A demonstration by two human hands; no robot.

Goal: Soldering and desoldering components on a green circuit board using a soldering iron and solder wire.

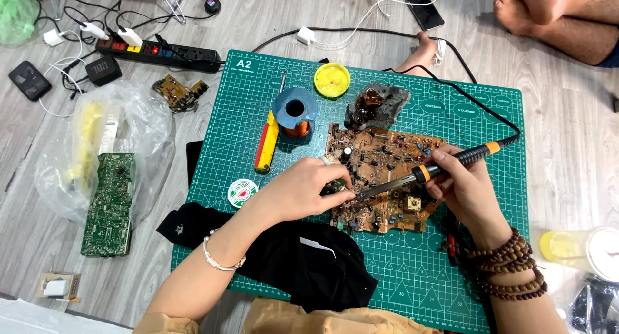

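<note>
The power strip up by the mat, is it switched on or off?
On. The black power strip shows a small red light glowing near its left end, and plugs sit in its sockets.

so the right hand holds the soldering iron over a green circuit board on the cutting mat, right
Not quite: in the head view the circuit board under the soldering iron is brown. The right hand does hold the iron over it on the cutting mat. The green board lies off the mat, on the floor.
</note>
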